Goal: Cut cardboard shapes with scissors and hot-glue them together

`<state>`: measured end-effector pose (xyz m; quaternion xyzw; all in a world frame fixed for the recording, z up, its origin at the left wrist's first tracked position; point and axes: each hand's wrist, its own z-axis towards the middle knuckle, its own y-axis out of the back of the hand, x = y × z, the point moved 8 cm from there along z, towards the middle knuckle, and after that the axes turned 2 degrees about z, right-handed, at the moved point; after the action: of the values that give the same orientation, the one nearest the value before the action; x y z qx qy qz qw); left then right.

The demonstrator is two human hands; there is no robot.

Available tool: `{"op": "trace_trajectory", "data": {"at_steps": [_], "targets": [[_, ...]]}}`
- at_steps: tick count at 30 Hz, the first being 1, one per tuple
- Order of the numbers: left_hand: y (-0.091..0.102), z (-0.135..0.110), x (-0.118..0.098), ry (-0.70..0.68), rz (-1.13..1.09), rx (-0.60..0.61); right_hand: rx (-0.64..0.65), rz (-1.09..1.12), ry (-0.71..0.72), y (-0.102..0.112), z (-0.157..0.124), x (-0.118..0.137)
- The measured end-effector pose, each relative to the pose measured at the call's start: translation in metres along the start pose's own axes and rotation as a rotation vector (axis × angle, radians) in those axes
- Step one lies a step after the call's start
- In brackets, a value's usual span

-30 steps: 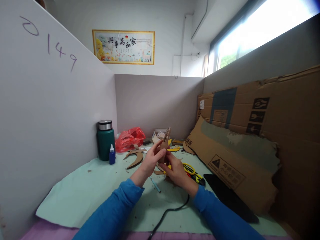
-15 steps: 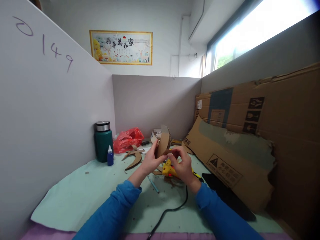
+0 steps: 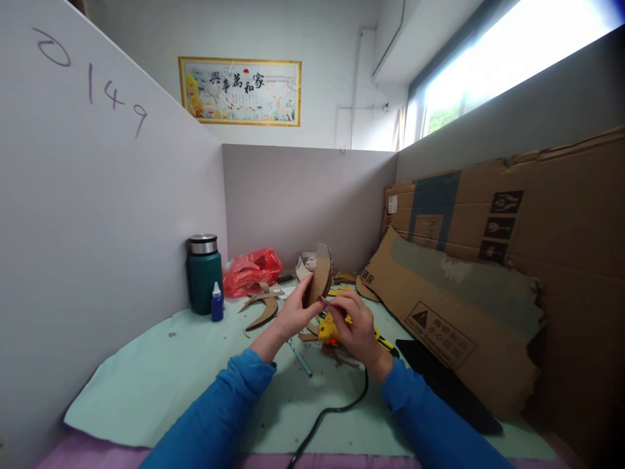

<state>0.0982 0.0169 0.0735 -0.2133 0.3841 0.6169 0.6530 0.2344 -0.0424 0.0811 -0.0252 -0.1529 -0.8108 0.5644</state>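
Observation:
My left hand (image 3: 296, 309) is closed round a curved cardboard piece (image 3: 321, 273), held upright above the table with its rounded edge to the right. At the piece's lower end, my right hand (image 3: 355, 324) pinches with thumb and fingertips near my left thumb. A small brown scrap seems to lie between those fingertips, too small to make out well. Beneath and partly behind the right hand is a yellow glue gun (image 3: 328, 331) with a red light showing. Its black cord (image 3: 336, 410) runs toward the front edge.
Left stand a green bottle (image 3: 204, 277) and a small blue squeeze bottle (image 3: 217, 305), with a red plastic bag (image 3: 254, 270) behind. Cardboard offcuts (image 3: 263, 313) and a light blue pen (image 3: 299, 359) lie on the cloth. A large cardboard sheet (image 3: 449, 306) leans at right, beside a black mat (image 3: 446, 384).
My right fingers have drawn closer together at the lower end of the cardboard piece. The brown flap seen there earlier shows less now. The whole view has shifted slightly.

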Motion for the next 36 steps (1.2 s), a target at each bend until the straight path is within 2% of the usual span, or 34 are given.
{"op": "trace_trajectory", "data": {"at_steps": [8,13,17,20,26,31,34,36], "targets": [[0.0,-0.002,-0.008,-0.002,0.09,-0.014,-0.042,0.006,-0.008,0.004,0.002,-0.003],[0.005,-0.001,-0.005,-0.004,0.071,-0.067,-0.045,-0.032,-0.114,0.002,0.001,-0.016],[0.017,0.002,0.001,0.016,-0.009,-0.147,0.135,-0.159,-0.236,-0.007,0.004,-0.037],[0.023,0.003,0.003,0.042,-0.04,-0.189,0.215,-0.184,-0.24,-0.008,0.007,-0.044],[0.018,0.002,-0.004,0.097,-0.099,-0.149,0.062,-0.016,-0.137,0.007,0.011,-0.026],[0.016,0.001,-0.009,0.106,-0.076,-0.155,0.056,0.05,-0.126,0.002,0.005,-0.02],[0.017,0.001,-0.009,0.111,-0.084,-0.166,0.032,0.06,-0.174,0.002,0.003,-0.025],[0.016,0.001,-0.01,0.107,-0.088,-0.163,0.019,0.118,-0.275,0.003,0.003,-0.033]]}}
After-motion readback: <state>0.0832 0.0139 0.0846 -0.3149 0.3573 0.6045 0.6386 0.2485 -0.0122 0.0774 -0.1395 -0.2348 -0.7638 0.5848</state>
